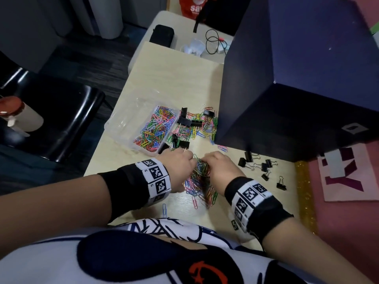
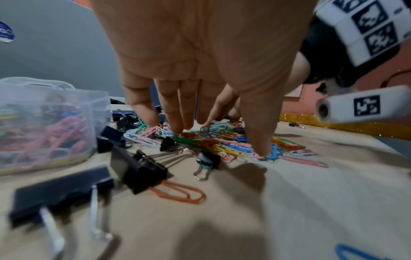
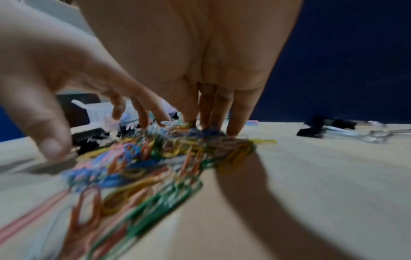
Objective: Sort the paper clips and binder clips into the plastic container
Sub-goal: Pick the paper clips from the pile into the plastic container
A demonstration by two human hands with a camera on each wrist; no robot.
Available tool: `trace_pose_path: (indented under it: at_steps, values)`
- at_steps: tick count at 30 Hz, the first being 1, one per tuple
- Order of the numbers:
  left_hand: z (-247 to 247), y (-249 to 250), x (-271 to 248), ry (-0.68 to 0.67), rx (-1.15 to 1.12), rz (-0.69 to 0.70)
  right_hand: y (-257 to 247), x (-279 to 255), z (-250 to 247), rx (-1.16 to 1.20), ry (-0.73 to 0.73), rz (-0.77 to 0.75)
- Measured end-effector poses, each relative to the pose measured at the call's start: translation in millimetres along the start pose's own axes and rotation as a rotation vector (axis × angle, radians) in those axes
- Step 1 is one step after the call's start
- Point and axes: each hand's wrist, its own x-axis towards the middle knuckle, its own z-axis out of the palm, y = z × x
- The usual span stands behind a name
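I see soft indoor light from above; the hands throw broad shadows on the table [image 3: 333, 184]. Both wrist views smear with blur and bend at the edges.

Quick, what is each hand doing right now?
Left hand: open, straight fingers on the heap of coloured wire paper clips.
Right hand: open, straight fingertips pressing the same heap.

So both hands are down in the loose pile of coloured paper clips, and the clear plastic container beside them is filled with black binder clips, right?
Not quite. The head view shows the plastic container filled with coloured paper clips, not binder clips; the black binder clips lie on the table. Both the left hand and right hand are in the loose pile.
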Motion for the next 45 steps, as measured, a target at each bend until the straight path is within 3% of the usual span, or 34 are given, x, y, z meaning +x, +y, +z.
trace_pose_path:
  at_steps: [4, 8, 13, 19, 25, 33, 39, 45]
  values:
    - [1, 8, 9, -0.003, 0.061, 0.006, 9, -13, -10, 0.037, 0.131, 0.139]
    - [-5, 14, 16, -0.016, 0.051, -0.013, 3, -24, -1, 0.04, -0.031, 0.291]
    - [-10, 13, 23, -0.065, 0.092, 0.058, -3, -22, 17, 0.111, 0.048, 0.139]
    - [-8, 4, 24, -0.046, 0.036, 0.045, 2, -18, 12, 0.108, 0.121, 0.156]
    - [-12, -2, 21, 0.023, -0.084, 0.0, 6, -13, -7, 0.074, 0.144, 0.193]
    - [-31, -24, 5, 0.21, -0.299, -0.048, -4, -11, -34, 0.091, 0.18, 0.199]
    - [-39, -51, -15, 0.296, -0.441, -0.156, -18, -3, -42, 0.217, 0.21, 0.158]
    - [-43, -89, -35, 0.442, -0.587, -0.365, -38, 10, -47, 0.307, 0.258, 0.096]
